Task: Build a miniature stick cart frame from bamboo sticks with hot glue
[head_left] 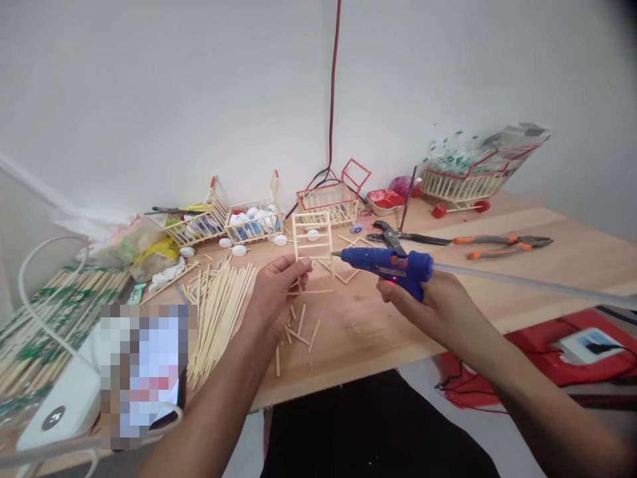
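My left hand (281, 282) pinches a small frame (312, 232) of thin wooden sticks, built like a ladder with several rungs, and holds it upright above the table. Wrapped in my right hand (423, 299) is a blue hot glue gun (385, 262), its nozzle pointing left at the frame's lower right corner. A small red light glows on the gun, and a long clear glue stick (527, 284) runs out of its back. Whether the nozzle touches the wood I cannot tell. Short cut sticks (301, 328) lie below my left hand.
Loose sticks (219, 318) lie left of my hand, near a phone (154, 372) and packaged sticks (60, 318). Small stick-built carts (253, 222) line the wall. A red paint dish (385, 200), pliers (512, 245) and a filled cart (462, 186) stand at the right.
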Demonstrator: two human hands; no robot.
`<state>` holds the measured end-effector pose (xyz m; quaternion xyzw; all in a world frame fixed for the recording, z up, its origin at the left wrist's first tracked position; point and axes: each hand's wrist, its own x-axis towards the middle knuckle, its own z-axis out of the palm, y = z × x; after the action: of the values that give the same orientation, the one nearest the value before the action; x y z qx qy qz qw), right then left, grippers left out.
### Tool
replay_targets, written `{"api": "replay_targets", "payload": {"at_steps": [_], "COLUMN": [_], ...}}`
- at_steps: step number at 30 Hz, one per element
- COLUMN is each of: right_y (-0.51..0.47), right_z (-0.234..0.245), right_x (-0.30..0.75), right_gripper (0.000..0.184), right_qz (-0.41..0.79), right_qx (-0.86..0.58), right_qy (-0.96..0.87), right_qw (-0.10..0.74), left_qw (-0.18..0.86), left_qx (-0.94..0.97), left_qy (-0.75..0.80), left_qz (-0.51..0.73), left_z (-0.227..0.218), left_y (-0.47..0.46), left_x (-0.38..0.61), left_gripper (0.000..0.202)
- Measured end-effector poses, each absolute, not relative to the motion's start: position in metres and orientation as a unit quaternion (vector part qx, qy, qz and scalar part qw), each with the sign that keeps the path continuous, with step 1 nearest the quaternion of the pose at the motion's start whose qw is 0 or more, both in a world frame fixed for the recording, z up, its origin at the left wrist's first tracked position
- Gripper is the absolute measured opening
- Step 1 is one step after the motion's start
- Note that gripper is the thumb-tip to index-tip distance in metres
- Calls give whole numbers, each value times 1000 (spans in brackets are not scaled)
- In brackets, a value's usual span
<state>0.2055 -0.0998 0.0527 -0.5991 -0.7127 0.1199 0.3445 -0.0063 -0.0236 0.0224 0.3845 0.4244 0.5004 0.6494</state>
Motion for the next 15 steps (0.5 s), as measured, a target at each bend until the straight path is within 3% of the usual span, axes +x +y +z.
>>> {"api": "replay_targets", "payload": {"at_steps": [15], "right_y": [-109], "right_z": [50], "right_x": [204], "right_gripper": [36], "right_qz": [136], "right_qx": [-629], "right_qy": [-687], "right_qw": [337], "left_qw": [657], "left_qx": [367], "left_qy": [419], "left_qz": [508], "left_z": [22], "left_y": [-21], "left_x": [-5], "left_gripper": [21]}}
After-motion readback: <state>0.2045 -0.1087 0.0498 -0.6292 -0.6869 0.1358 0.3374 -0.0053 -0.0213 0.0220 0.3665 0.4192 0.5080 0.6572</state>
